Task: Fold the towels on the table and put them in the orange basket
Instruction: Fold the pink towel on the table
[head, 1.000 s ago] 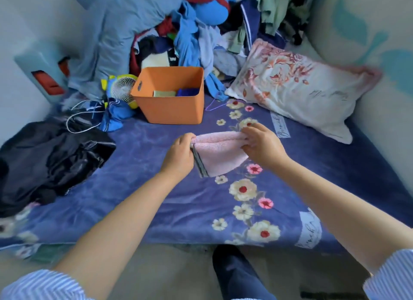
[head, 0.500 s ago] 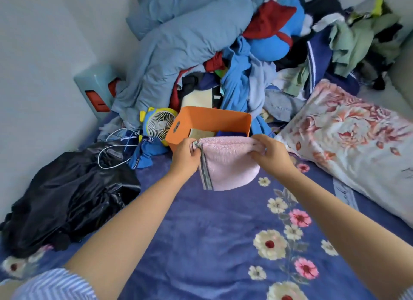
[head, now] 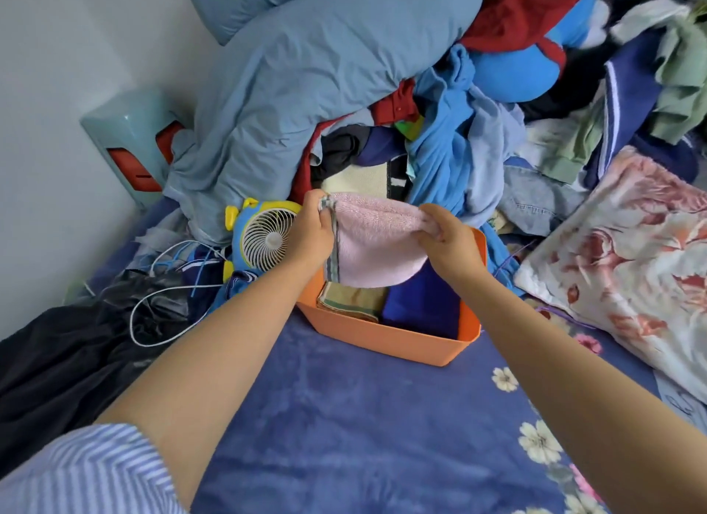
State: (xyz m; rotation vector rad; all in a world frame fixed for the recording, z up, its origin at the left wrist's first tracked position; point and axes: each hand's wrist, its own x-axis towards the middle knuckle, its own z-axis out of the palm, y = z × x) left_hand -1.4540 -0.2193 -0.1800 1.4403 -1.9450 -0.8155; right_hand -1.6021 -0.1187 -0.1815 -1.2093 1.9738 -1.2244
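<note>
A: How will the pink towel (head: 377, 245) handle?

B: Light and soft, I judge. It sags in a curve between the 2 hands and has no stiffness of its own. It hangs folded over the orange basket (head: 401, 341), its lower edge just above the 2 towels already inside.

A: Where is it held?

B: At its 2 top corners. The left hand (head: 311, 232) pinches the striped end, fingers curled round the cloth; the right hand (head: 449, 242) grips the other corner the same way. Those corners look like the right hold, since a grip in the middle would likely let the fold fall open.

A: Count things for me.

B: 1 pink towel in hand, 1 tan towel (head: 350, 299) and 1 dark blue towel (head: 421, 303) side by side in the 1 basket. Just beside the basket stands 1 small fan (head: 266, 238), behind it a heap of clothes (head: 440, 138), and to the right 1 flowered pillow (head: 627, 253).
</note>
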